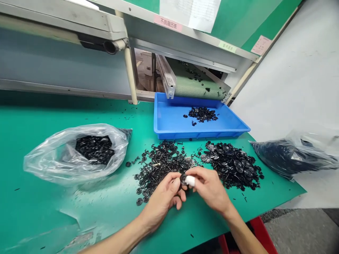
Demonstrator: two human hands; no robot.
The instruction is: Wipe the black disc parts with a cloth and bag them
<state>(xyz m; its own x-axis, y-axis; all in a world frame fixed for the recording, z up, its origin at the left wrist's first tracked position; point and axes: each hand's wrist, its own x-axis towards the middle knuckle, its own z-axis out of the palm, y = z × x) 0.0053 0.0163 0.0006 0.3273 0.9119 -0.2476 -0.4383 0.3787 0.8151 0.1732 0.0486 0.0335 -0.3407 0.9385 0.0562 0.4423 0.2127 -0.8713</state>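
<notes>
Between my two hands is a small round black plastic part (183,179), partly hidden by the fingers. My left hand (166,195) pinches it from the left with thumb and forefinger. From the other side my right hand (209,187) grips it too, with white tape wrapped round the thumb. Just behind the hands lies a loose heap of thin black plastic pieces and discs (159,167). To the right of it spreads a second heap of black round parts (235,164).
A clear plastic bag (53,158) of black parts stands open at left; another filled bag (288,155) lies at the right edge. A blue tray (169,120) with black parts sits below the green conveyor belt (196,83). Something red (262,233) shows under the table edge.
</notes>
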